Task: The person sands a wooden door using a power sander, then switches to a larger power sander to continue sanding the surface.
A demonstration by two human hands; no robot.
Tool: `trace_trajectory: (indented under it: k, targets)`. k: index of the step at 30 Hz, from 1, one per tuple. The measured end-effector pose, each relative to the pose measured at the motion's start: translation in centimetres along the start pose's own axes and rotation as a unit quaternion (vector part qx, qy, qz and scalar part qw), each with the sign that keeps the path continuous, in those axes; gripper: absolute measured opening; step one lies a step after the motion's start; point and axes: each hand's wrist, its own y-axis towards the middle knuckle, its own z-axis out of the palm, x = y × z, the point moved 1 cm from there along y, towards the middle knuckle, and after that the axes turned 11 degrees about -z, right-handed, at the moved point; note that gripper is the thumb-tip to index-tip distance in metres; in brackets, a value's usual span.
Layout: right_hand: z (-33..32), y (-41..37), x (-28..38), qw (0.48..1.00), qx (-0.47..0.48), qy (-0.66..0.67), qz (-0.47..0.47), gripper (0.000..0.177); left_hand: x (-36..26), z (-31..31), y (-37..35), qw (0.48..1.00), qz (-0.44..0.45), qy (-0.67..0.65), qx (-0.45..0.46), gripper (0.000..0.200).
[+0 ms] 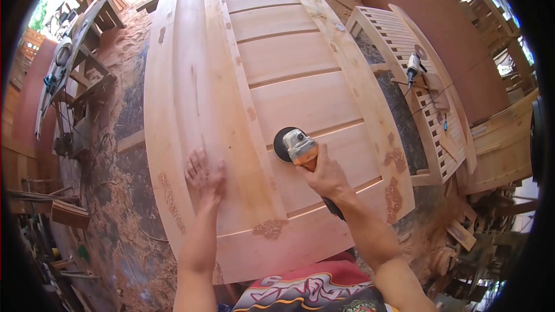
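Observation:
A large wooden door panel [300,58] with grooved slats lies flat in front of me. My right hand [325,174] is wrapped round an orange and silver power sander [303,149]. Its round black disc [283,144] rests on the slatted part, near a groove. To the left, my left hand [205,178] lies flat on the smooth long board of the panel, fingers spread, holding nothing. Brown filler patches [270,229] mark the panel's frame.
A slatted wooden piece [433,121] stands at the right with another power tool [414,65] on it. At the left is a workbench [87,72] with tools. Sawdust and shavings [124,242] cover the floor. Wood scraps [461,235] lie at the lower right.

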Motion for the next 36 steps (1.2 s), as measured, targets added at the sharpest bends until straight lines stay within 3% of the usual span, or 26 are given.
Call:
trace_trajectory:
  k: [8, 11, 16, 20, 29, 36]
  targets:
    - [1.9, 3.8, 2.2, 0.998, -0.026, -0.055, -0.031, 0.065, -0.5, -0.8, -0.3, 1.0, -0.009, -0.006, 0.018, 0.079]
    - [0.3, 2.3, 2.8, 0.998, 0.033, -0.051, -0.019, 0.066, -0.5, -1.0, -0.2, 1.0, -0.01, 0.008, 0.018, 0.079]
    - [1.2, -4.6, 1.0, 0.999, 0.023, -0.036, -0.001, 0.07, -1.1, -1.7, -0.5, 0.998, -0.023, 0.002, 0.061, 0.08]
    - [-0.1, -4.8, 0.2, 0.998, 0.01, -0.054, 0.032, 0.072, -0.7, -1.1, -0.2, 0.998, -0.022, 0.005, 0.051, 0.08]
    - [1.2, 3.2, 1.4, 0.999, 0.01, -0.037, -0.017, 0.068, -0.7, -0.7, -0.3, 1.0, -0.009, 0.002, 0.016, 0.079]
    - [-3.5, 9.9, -3.7, 0.992, -0.088, -0.089, 0.015, 0.072, -0.5, -0.6, -0.1, 0.999, -0.015, -0.009, 0.033, 0.08]
